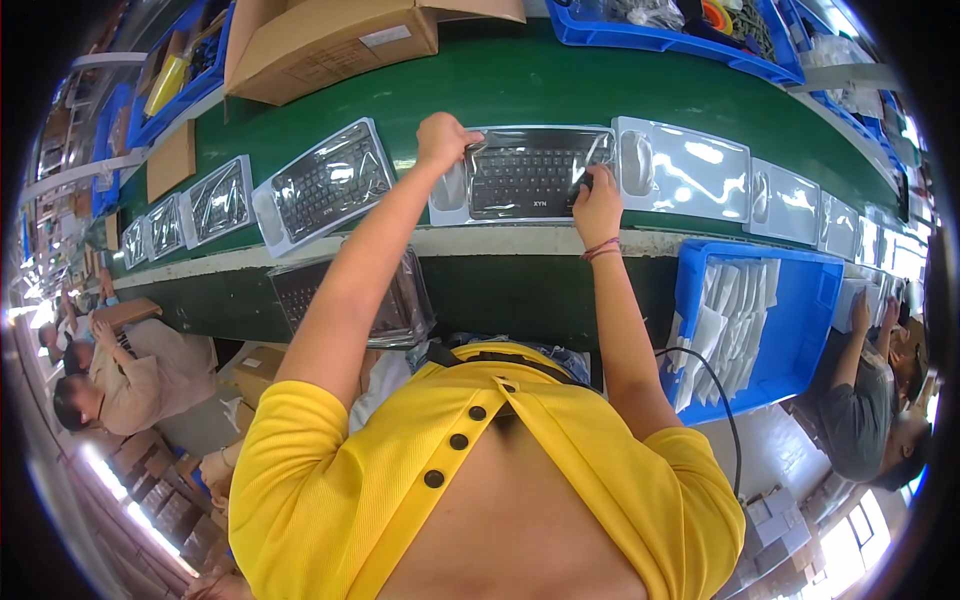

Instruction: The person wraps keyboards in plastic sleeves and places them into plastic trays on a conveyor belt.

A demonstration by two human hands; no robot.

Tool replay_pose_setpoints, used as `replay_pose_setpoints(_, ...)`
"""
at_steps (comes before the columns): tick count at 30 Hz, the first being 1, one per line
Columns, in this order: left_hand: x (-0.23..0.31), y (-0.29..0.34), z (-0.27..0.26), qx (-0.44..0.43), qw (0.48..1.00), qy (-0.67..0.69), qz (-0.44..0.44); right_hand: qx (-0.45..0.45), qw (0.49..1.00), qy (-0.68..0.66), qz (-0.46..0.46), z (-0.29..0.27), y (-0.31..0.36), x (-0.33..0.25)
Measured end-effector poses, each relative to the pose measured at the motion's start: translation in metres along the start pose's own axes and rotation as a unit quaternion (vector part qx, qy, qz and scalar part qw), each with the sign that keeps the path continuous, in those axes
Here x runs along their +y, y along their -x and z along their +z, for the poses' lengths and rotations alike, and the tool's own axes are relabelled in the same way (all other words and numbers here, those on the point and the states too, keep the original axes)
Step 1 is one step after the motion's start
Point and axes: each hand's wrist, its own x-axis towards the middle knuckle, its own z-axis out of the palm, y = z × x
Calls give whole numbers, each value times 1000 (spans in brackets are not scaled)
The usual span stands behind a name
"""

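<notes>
A black keyboard in a glossy plastic sleeve (530, 185) lies in a pale moulded tray (449, 208) on the green work surface before me. My left hand (442, 142) is at its upper left corner, thumb and fingers pinched on the edge of the sleeve. Over the keyboard's right end my right hand (600, 205) is closed, fingers curled around a small dark rounded thing (580, 187); too little of it shows to name it. A rounded mouse-shaped hollow in the tray lies left of the keyboard, partly behind my left forearm.
Another tray with a wrapped keyboard (332, 182) is at left; a tray without one (700, 170) adjoins at right. Wrapped keyboards (400, 300) are stacked below the edge. A blue bin (808, 300) holds white packets. A cardboard box (330, 50) stands behind. People sit on both sides.
</notes>
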Motion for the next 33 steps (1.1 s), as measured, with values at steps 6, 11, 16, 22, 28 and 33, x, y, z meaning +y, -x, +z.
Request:
replay_pose_setpoints(6,8,56,11,18,992,-65,111,-194,979,32,47,-30,-21,-4)
replay_pose_setpoints(11,5,75,14,-33,957,-257,127,-242,957,65,-143,-47,-51,22)
replay_pose_setpoints(16,1,77,15,-105,927,-342,109,-303,926,112,-194,-59,-54,19)
replay_pose_setpoints(22,13,85,7,-122,925,-353,71,-273,920,184,-215,-65,-43,12)
replay_pose_setpoints(28,-9,176,-44,152,974,-163,49,-274,930,36,-242,-31,2,-63)
replay_pose_setpoints(33,-116,280,-72,373,923,-88,31,-264,904,-191,-276,26,88,-188)
